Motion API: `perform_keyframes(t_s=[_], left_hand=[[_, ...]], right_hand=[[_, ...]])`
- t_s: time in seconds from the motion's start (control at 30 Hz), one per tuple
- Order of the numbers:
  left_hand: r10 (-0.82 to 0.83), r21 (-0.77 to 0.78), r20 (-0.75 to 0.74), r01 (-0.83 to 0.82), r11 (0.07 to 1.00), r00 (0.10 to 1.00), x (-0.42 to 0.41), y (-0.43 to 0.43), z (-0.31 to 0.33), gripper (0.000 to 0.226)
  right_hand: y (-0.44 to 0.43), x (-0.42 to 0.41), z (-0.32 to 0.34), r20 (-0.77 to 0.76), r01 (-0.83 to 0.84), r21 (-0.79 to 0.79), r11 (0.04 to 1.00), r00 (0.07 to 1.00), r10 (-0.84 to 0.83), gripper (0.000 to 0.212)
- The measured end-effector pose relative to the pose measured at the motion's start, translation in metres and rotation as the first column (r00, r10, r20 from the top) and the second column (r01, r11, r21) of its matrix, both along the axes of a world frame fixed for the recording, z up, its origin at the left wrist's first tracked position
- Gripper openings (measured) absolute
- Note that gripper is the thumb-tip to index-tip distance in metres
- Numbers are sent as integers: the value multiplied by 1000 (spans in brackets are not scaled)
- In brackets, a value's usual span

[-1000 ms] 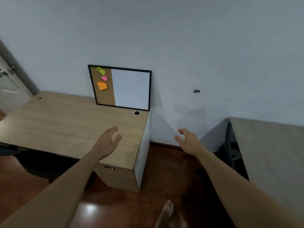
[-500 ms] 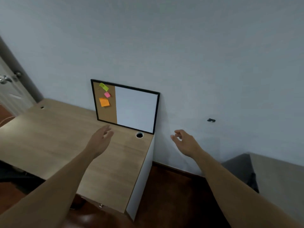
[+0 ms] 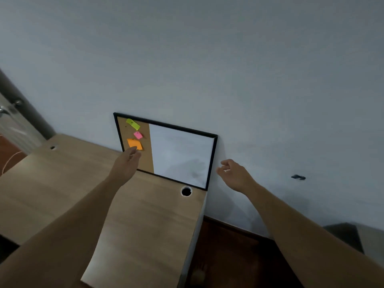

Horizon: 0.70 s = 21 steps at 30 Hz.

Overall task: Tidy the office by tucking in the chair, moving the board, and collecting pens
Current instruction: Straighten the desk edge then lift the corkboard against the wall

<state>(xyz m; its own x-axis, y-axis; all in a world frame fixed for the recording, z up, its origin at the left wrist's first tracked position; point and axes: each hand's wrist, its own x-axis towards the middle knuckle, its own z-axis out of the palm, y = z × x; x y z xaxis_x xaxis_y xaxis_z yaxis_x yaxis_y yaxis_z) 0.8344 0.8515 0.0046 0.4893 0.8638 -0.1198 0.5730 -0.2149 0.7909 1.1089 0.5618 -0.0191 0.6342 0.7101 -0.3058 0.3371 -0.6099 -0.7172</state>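
Item: board (image 3: 166, 150), black-framed, cork strip at left w/ three sticky notes (image 3: 134, 134) (green, pink, orange), whiteboard panel at right. Location: standing on the far edge of the desk (image 3: 145, 221), leaning back against the wall (image 3: 207, 59), its right side at the desk's right end, just behind the cable hole (image 3: 186, 191). Status: not yet held. Risks, as judged — bottom edge rests on smooth wood w/ only the lean keeping it up, so a one-sided pull could slide the foot forward and tip it flat; right frame sits at the desk corner, so a sideways nudge from the right could push that corner off the edge toward the floor (image 3: 224, 246); a hand dragged over the cork could peel the notes off. Left hand (image 3: 126, 163): arm stretched across the desk, palm turned inward, fingers extended and loosely together, tips in front of the orange note and lower cork — contact w/ the board prob. not made, hard to tell at this angle. Left grip: spread, empty. Right hand (image 3: 233, 173): arm reaching past the desk end, hand just beside the right frame edge, apart from it, fingers curled in a loose half-cup, thumb toward the frame. Right grip: part-open, holding nothing. Chair, pens: not seen here.
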Motion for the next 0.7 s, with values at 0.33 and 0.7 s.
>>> perform_keyframes(t_s=[0.33, 0.7], left_hand=[[80, -136, -136, -99, 986, 987, 53, 123, -30, 64], [256, -154, -152, -279, 948, 955, 73, 220, -51, 70]], right_hand=[[75, 48, -47, -88, 29, -194, 981, 995, -47, 80], [113, 71, -69, -84, 74, -210, 975, 992, -94, 58]])
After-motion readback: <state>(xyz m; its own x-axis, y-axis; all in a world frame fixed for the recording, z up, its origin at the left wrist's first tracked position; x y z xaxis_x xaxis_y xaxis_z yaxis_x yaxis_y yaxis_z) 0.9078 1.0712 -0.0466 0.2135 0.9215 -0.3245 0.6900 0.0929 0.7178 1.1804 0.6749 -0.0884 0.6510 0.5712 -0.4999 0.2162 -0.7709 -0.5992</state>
